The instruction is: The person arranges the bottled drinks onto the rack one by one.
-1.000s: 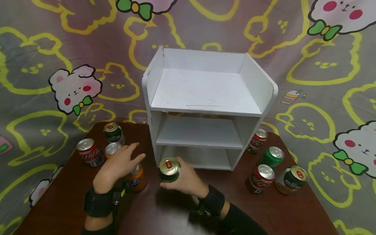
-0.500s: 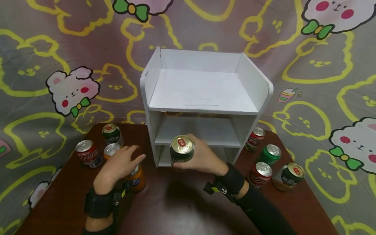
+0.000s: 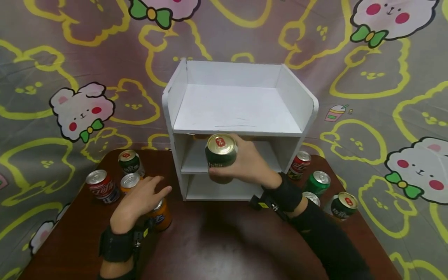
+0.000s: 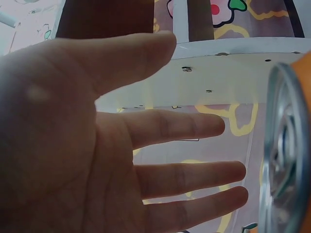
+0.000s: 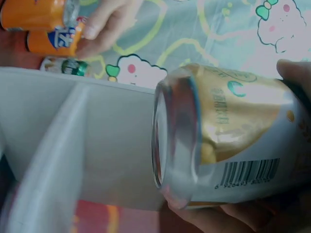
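Observation:
My right hand [image 3: 252, 164] grips a dark green drink can [image 3: 221, 155] with a gold lid, upright in the air in front of the white shelf unit's middle compartment. In the right wrist view the can [image 5: 243, 141] shows its silver base, gold-and-white side and a barcode. On the left, my left hand [image 3: 141, 200] hovers with fingers extended and thumb apart, holding nothing. Beneath and beside it stand an orange soda can [image 3: 161, 217] and another orange can [image 3: 130, 181], partly hidden by the hand. The left wrist view shows the bare palm [image 4: 112, 165] near a can rim [image 4: 284, 150].
The white shelf unit [image 3: 234, 107] stands at the table's back. On the left are a red can [image 3: 102, 186] and a green can [image 3: 130, 163]. To the right stand a red can [image 3: 299, 165], a green can [image 3: 318, 182], a dark green can [image 3: 342, 206] and a partly hidden can [image 3: 311, 198].
My right hand has lifted the dark green can up and slightly right, from low by the bottom compartment to the middle shelf's height. My left hand has stayed nearly still.

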`<act>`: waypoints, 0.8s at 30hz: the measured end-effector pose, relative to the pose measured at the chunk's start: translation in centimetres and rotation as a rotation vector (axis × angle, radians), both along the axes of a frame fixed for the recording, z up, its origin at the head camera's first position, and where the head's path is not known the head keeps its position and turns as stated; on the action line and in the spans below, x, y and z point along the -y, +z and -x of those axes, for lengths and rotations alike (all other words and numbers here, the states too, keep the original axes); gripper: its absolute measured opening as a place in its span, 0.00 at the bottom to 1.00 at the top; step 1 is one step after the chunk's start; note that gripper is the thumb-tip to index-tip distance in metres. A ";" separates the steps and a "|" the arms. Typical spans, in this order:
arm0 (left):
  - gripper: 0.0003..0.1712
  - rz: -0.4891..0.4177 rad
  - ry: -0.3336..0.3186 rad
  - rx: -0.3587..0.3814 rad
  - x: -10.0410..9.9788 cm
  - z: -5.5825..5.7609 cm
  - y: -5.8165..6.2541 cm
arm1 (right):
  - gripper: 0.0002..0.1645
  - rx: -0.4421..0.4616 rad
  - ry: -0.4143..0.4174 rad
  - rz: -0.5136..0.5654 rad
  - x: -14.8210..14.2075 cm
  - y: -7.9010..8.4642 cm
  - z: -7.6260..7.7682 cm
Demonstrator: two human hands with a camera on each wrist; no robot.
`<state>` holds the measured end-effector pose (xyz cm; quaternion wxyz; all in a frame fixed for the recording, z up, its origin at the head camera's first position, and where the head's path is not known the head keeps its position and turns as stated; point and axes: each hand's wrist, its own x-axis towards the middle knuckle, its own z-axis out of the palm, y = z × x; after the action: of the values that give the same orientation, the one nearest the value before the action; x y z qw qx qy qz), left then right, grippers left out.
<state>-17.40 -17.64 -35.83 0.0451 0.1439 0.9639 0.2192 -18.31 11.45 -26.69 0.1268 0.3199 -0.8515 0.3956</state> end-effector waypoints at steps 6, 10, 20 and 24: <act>0.41 0.002 -0.008 -0.005 0.1 0.1 0.0 | 0.44 -0.027 -0.001 0.039 0.9 3.5 0.1; 0.41 -0.006 -0.011 0.011 0.0 0.1 0.0 | 0.45 -0.047 -0.036 0.064 1.6 5.3 0.3; 0.41 -0.001 -0.014 0.021 0.0 0.0 0.0 | 0.44 -0.017 -0.082 0.130 2.9 7.2 0.1; 0.41 0.001 -0.011 0.017 0.0 -0.1 0.1 | 0.42 -0.032 -0.110 0.134 3.3 8.1 0.2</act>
<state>-17.28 -17.60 -35.76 0.0546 0.1476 0.9628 0.2197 -18.55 8.12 -18.61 0.1829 0.2697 -0.8372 0.4392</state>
